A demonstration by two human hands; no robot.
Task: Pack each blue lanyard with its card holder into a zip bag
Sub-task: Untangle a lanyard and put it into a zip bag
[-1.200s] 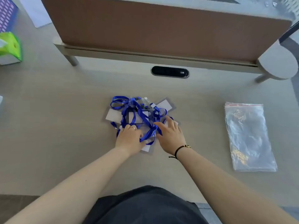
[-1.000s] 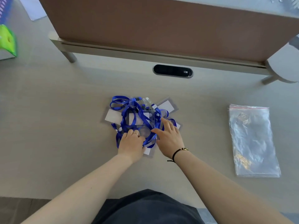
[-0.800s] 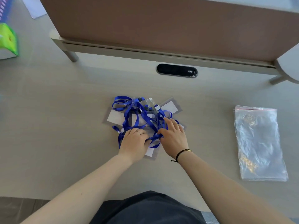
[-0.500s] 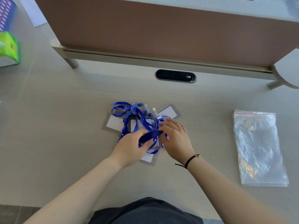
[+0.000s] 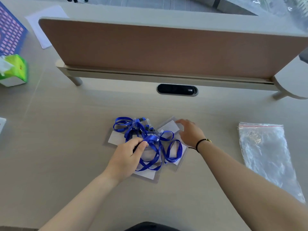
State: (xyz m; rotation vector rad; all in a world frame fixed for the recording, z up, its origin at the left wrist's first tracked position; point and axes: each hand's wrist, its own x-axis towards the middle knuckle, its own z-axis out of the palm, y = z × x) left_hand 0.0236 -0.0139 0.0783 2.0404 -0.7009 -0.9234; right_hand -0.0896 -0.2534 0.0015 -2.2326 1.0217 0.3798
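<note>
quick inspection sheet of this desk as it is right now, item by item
surface: pale wood-look desk, with a dark oval grommet set in near the back
job's things: tangle of blue lanyards lying over several clear card holders at centre; stack of zip bags to the right, apart from the pile, nothing packed in view
clutter: green tissue box, blue patterned box, white paper, all far left
hands: left hand pinches a lanyard strap; right hand open, at the far card holder, blurred
cables: nothing seen
surroundings: brown divider panel across the back of the desk
</note>
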